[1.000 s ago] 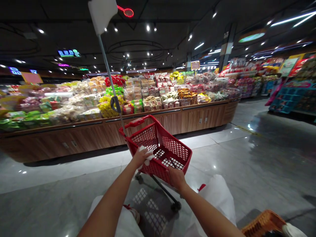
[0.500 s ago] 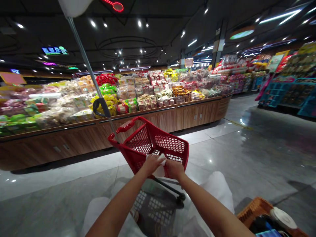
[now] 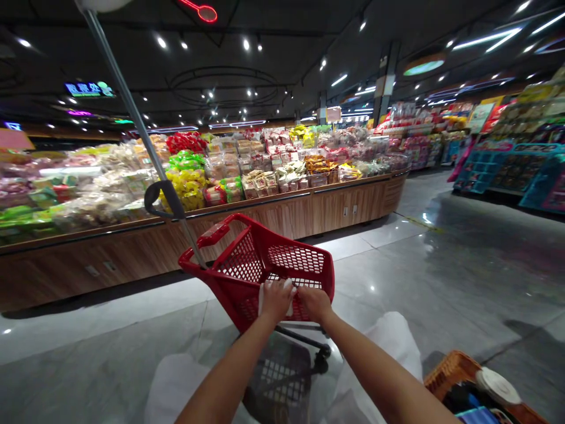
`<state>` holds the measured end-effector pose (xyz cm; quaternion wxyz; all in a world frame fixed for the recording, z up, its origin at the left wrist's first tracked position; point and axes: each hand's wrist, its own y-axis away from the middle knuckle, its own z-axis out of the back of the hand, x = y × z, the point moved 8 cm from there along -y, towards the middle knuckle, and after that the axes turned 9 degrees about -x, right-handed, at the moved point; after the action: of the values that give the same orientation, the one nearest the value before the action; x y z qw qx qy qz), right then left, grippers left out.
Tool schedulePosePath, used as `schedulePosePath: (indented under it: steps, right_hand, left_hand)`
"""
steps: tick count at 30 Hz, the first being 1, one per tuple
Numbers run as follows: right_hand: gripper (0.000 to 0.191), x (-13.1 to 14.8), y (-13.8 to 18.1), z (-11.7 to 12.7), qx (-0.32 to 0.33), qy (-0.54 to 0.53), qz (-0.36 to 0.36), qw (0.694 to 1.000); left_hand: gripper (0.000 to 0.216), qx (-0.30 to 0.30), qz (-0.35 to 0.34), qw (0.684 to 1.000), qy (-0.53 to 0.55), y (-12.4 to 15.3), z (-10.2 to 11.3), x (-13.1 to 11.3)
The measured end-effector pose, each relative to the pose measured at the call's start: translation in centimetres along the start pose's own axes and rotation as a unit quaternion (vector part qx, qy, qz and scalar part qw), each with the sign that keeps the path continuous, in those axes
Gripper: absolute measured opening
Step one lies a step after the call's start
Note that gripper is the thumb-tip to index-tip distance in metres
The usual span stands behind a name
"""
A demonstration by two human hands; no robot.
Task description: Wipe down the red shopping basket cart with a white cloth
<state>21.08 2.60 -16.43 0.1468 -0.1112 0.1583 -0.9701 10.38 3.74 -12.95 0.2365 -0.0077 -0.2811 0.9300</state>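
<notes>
A red plastic shopping cart [image 3: 226, 303] with mesh walls stands right in front of me, its handle end at the left. My left hand [image 3: 277, 300] is closed over a white cloth [image 3: 289, 285] on the cart's near top edge. Parts of the cloth show on both sides of the fingers; the rest is under the hand. Close beside it, my right hand [image 3: 314, 304] has its fingers curled over the same edge. A grey pole with a dark loop grip [image 3: 165, 199] rises from behind the handle end.
A long wooden display counter [image 3: 282, 215] piled with bagged foods runs behind the cart. An orange basket [image 3: 450, 368] with a white round item and dark things sits at the lower right. Blue racks [image 3: 485, 168] stand farther right. Grey tiled floor [image 3: 419, 259] lies between.
My left hand has moved slightly over the cart's near edge, with the cloth now pressed against it rather than hanging below. The cart and pole sit farther left in view.
</notes>
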Motion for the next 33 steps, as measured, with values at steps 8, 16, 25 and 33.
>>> schedulePosePath:
  steps: [8, 16, 25, 33]
  right_hand:
    - [0.023, -0.4, -0.3, 0.2, 0.022, 0.008, 0.009, 1.000]
    - [0.026, -0.1, -0.4, -0.6, 0.003, 0.001, -0.001, 1.000]
    - [0.029, -1.7, -0.5, 0.0, 0.010, -0.031, 0.019, 0.999]
    - [0.030, -2.5, -0.6, -0.5, 0.016, -0.017, 0.021, 1.000]
  left_hand:
    - [0.019, 0.070, -0.108, 0.991, -0.026, -0.2, 1.0, 6.2]
    - [0.022, 0.010, -0.015, 0.999, -0.046, 0.3, 3.3, 8.8]
    - [0.024, 0.018, -0.023, 0.999, 0.024, -0.9, -0.5, -1.1]
    - [0.018, -0.012, -0.051, 0.996, -0.067, 0.3, 5.7, 12.9]
